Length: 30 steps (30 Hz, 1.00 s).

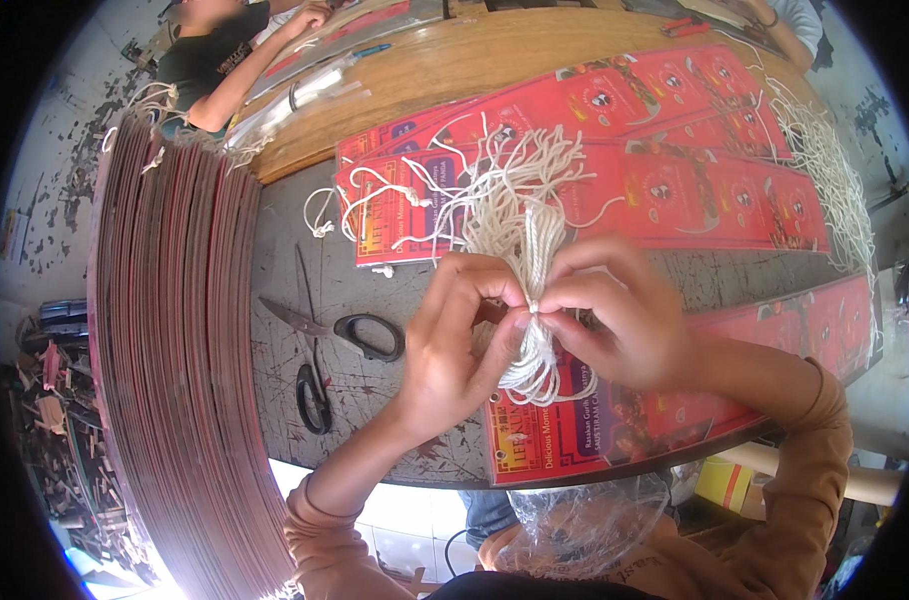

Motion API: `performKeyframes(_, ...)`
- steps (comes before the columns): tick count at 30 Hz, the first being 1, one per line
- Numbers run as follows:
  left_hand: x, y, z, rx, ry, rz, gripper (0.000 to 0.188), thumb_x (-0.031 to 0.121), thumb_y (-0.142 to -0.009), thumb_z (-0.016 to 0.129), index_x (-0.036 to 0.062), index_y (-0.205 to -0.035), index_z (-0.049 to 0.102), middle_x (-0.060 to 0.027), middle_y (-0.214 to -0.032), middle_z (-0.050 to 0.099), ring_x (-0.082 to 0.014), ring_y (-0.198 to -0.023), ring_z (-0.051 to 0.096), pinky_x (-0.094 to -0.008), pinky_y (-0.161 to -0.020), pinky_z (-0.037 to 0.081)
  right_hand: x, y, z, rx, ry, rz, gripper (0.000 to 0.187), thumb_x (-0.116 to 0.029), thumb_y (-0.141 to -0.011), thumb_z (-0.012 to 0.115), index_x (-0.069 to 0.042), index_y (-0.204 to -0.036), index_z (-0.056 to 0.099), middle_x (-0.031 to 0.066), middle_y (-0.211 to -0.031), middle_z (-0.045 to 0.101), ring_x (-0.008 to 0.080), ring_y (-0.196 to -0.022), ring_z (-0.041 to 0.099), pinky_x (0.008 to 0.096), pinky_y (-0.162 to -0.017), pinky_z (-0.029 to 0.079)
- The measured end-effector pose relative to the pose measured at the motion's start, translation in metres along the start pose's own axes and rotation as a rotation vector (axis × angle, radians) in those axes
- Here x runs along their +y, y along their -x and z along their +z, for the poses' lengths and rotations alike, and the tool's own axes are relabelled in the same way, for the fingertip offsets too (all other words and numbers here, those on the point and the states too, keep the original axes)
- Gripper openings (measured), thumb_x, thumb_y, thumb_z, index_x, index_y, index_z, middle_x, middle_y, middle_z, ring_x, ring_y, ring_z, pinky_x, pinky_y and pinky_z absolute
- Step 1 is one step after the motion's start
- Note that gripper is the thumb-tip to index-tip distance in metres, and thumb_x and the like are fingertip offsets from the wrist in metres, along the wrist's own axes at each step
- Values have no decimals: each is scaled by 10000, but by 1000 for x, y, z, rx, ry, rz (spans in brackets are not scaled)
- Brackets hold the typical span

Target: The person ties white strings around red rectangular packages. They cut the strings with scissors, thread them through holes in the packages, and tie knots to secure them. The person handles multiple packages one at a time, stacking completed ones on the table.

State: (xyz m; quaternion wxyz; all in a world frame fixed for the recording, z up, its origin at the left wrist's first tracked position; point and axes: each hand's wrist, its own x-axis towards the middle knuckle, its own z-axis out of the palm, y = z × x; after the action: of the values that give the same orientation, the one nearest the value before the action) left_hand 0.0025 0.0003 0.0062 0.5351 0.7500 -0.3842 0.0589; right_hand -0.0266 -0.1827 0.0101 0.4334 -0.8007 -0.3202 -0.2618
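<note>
Your left hand (pixel 451 335) and right hand (pixel 630 312) meet near the middle of the view, thumb and fingertips of each pinching the narrow waist of a bundle of cord (pixel 537 240). The cord is off-white and soft-looking; above the pinch it fans into loose, kinked ends, and below it hangs in rounded loops. Behind and beneath it lie long, glossy red printed panels (pixel 710 198), flat and straight-edged, though the lens bends them. You have scissors (pixel 295 318) to the left, black-ringed, metal blades spread, on a scuffed dark-grey tabletop (pixel 275 265). Further left rises a tall stack (pixel 180 360) of thin, brownish-edged sheets, tightly layered, with knotted cord ends (pixel 157 158) at its far end.
</note>
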Motion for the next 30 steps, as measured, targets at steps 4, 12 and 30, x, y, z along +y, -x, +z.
performKeyframes(4, -4, 2, 3, -37, -56, 17, 127, -3, -852, 566, -33, -945, 485, -132, -958, 484, -148, -737, 531, -246, -600, 468, 0, 3, 0, -74, 73, 45, 247, 39, -739, 657, -27, -910, 491, 97, -889, 472, 193, -673, 556, 311, -528, 452)
performKeyframes(12, -7, 1, 7, 2, 3, 53, 105, 19, -878, 524, -12, -939, 445, -124, -969, 476, -130, -744, 509, -253, -614, 456, 7, 2, 0, -40, -229, 214, 266, 99, -726, 596, -16, -898, 429, 99, -890, 458, 175, -729, 540, 278, -598, 463)
performKeyframes(30, -1, 1, 12, 92, 289, -65, 225, -15, -781, 664, -20, -960, 526, -98, -1000, 471, -128, -885, 562, -236, -701, 580, 8, 2, 2, 35, -369, 205, 188, 41, -795, 568, -2, -940, 456, 103, -893, 486, 184, -802, 545, 281, -705, 477)
